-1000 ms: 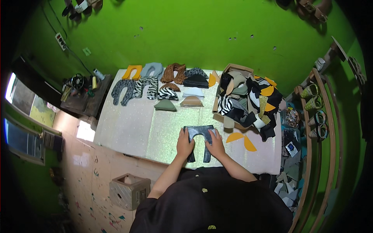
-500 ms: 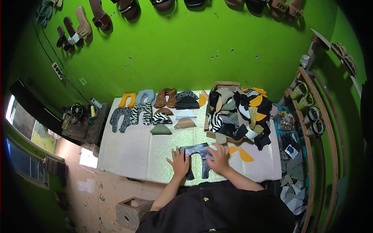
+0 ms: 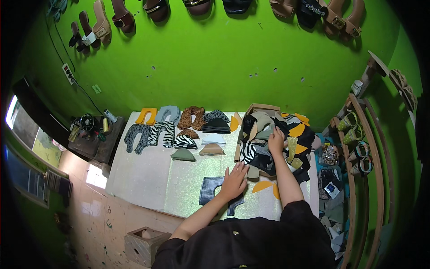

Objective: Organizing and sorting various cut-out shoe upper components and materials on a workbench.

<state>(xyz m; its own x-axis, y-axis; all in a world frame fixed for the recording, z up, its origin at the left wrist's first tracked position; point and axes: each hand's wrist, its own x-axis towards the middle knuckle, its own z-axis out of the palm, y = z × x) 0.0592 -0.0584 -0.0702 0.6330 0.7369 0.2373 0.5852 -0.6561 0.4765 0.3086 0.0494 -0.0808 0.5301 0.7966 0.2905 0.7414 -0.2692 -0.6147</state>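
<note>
A black U-shaped piece, leather-like and shiny (image 3: 208,190), lies on the table in front of me, its arms toward me. My left hand (image 3: 234,181) is over its right side, fingers stretched toward the near edge of the cardboard box (image 3: 264,108). The box is heaped with cut scraps, among them a zebra-striped scrap (image 3: 247,151) just beyond my left fingertips. My right hand (image 3: 276,141) reaches into the heap among black and grey-green scraps; its fingertips are partly hidden, so whether it grips one cannot be told. Orange cut pieces (image 3: 262,186) lie between my forearms.
Stacks of U-shaped pieces, such as zebra-striped ones (image 3: 162,134), and half-round pieces, such as green ones (image 3: 183,155), stand at the table's back left. A sewing machine (image 3: 88,125) is farther left. A wooden rack with sandals (image 3: 352,132) stands right; more sandals hang on the green wall.
Both hands have left their places on either side of the black U-shaped piece. My right hand went up into the box's scraps; my left moved right across the piece.
</note>
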